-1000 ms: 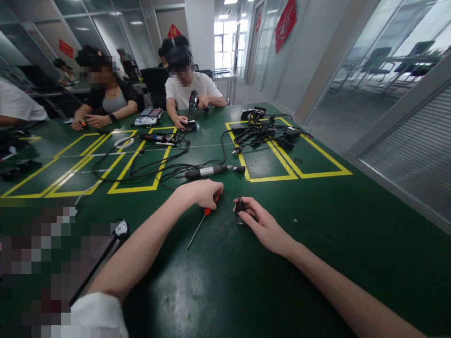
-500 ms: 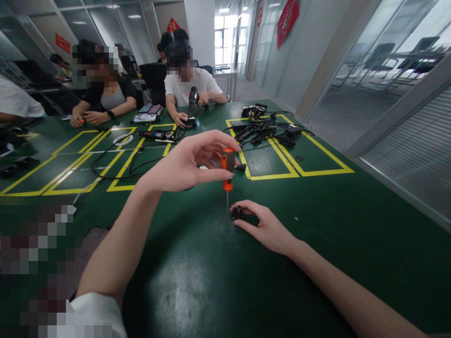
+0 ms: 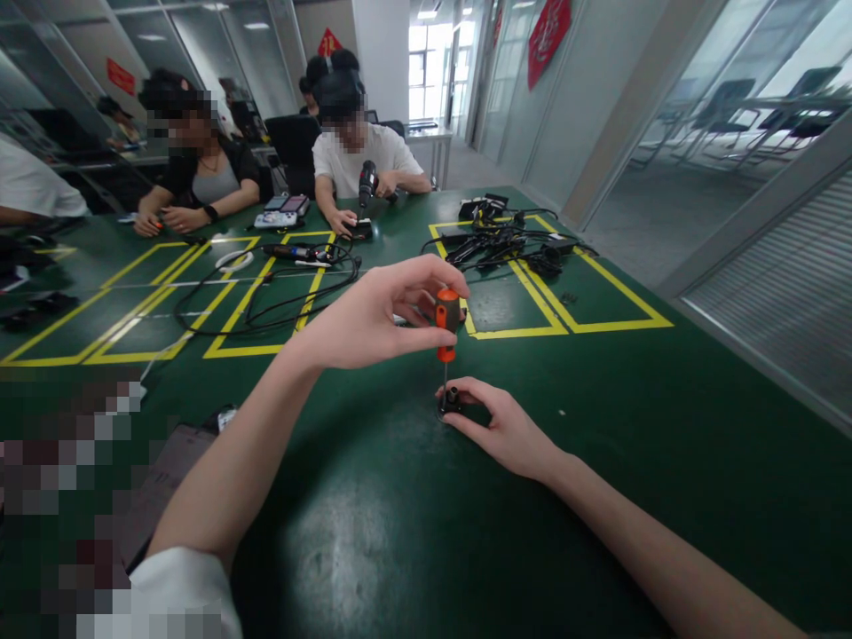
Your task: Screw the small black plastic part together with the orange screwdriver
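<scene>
My left hand (image 3: 376, 319) grips an orange and dark grey screwdriver (image 3: 446, 325) by its handle, fingers on top and thumb at the side. The screwdriver stands upright, its thin metal shaft pointing down. Its lower end is at the left part of a small round black piece (image 3: 451, 400) with a short raised post; whether the tip sits in a screw I cannot tell. Thumb and fingers of my right hand (image 3: 502, 426) pinch this black piece and hold it on the green table (image 3: 426, 532).
Dark cables (image 3: 499, 240) lie heaped inside yellow tape frames at the far right. More cable and a pen-like tool (image 3: 293, 252) lie at left. Across the table one person (image 3: 366, 160) holds a power drill (image 3: 367, 184); another person (image 3: 219, 182) sits beside. A dark flat case (image 3: 169, 470) lies left.
My left hand has carried the screwdriver slightly right and down, so its shaft now meets the black piece instead of standing beside it. My right hand stays in place.
</scene>
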Motion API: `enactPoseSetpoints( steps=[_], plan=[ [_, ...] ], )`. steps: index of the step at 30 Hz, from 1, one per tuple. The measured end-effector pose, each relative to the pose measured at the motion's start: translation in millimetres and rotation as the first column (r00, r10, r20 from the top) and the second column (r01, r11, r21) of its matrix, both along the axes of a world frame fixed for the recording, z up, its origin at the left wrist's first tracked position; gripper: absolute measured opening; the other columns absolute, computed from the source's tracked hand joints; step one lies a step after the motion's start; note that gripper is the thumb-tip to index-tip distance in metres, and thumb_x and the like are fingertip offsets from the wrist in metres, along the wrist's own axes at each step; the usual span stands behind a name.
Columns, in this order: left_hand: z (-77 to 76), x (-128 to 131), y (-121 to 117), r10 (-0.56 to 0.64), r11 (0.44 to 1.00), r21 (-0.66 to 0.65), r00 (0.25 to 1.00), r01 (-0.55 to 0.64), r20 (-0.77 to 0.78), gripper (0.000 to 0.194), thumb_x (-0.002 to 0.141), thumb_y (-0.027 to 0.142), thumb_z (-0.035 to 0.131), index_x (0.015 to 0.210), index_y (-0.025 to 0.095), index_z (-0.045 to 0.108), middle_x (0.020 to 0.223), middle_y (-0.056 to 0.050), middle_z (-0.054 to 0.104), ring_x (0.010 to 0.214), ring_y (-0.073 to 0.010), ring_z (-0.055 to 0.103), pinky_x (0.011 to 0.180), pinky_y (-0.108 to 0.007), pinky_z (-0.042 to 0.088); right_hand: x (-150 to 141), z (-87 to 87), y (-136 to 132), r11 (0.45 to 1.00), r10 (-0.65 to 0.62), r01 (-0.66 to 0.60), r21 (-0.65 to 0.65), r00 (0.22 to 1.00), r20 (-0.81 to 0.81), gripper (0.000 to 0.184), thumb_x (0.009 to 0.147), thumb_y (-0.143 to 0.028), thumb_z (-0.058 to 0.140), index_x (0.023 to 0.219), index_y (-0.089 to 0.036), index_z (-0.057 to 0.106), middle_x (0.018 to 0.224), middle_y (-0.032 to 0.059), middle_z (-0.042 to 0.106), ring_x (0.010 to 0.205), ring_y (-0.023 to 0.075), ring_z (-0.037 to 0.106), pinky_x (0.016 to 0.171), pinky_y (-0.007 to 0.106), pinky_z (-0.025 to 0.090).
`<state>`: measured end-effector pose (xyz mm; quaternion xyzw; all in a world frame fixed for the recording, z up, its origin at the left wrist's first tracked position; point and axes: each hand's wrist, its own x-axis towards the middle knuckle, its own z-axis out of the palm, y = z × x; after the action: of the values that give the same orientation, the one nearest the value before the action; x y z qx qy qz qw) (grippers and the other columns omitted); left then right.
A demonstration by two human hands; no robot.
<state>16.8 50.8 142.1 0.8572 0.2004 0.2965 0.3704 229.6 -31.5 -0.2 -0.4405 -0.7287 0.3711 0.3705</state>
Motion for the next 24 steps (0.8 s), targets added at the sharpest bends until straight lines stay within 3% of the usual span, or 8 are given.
enactPoseSetpoints(
  steps=[10, 15, 20, 24],
  plan=[
    [-2.3, 3.0, -2.0, 0.012, 1.000, -0.006, 0.999, -0.012, -0.049, 0.034, 0.085, 0.024, 0.076, 0.116, 0.018, 0.063, 0.106, -0.004, 0.072, 0.093, -0.0186, 0.074, 0.086, -0.031, 0.061, -0.2, 2.3, -0.1, 0.999, 0.004, -0.004, -0.037, 1.000, -0.011, 0.022, 0.092, -0.027, 0.066, 0.113, -0.023, 0.066, 0.111, 0.0078, 0.075, 0.102, 0.0248, 0.072, 0.097, 0.045, 0.059],
    [-0.3, 3.7, -3.3, 0.039, 0.999, 0.026, 0.999, -0.039, 0.004, 0.033, 0.085, 0.021, 0.075, 0.115, 0.017, 0.063, 0.110, -0.005, 0.071, 0.095, -0.0180, 0.073, 0.088, -0.031, 0.061, -3.3, 1.3, -1.2, 0.991, 0.025, -0.041, -0.131, 0.992, -0.125, 0.034, 0.096, -0.029, 0.059, 0.129, -0.021, 0.059, 0.110, 0.0087, 0.075, 0.104, 0.0243, 0.072, 0.098, 0.044, 0.057],
    [0.4, 3.5, -1.5, 0.068, 0.997, 0.029, 0.998, -0.068, 0.001, 0.034, 0.083, 0.025, 0.077, 0.112, 0.018, 0.062, 0.108, -0.005, 0.070, 0.092, -0.0172, 0.072, 0.084, -0.029, 0.062, -3.2, 5.0, -4.4, 0.974, 0.057, -0.082, -0.213, 0.991, -0.122, 0.037, 0.101, -0.031, 0.045, 0.135, -0.022, 0.058, 0.092, 0.0036, 0.068, 0.084, 0.0188, 0.064, 0.080, 0.034, 0.054],
    [-0.1, 4.0, 0.3, 0.039, 0.999, -0.015, 0.999, -0.039, 0.000, 0.034, 0.081, 0.028, 0.080, 0.105, 0.017, 0.058, 0.098, -0.003, 0.071, 0.087, -0.0164, 0.073, 0.074, -0.025, 0.061, 0.1, 7.3, -4.0, 0.910, -0.009, -0.111, -0.400, 0.958, -0.288, 0.037, 0.100, -0.032, 0.037, 0.131, -0.020, 0.054, 0.072, -0.0019, 0.061, 0.063, 0.0155, 0.054, 0.062, 0.028, 0.045]
  ],
)
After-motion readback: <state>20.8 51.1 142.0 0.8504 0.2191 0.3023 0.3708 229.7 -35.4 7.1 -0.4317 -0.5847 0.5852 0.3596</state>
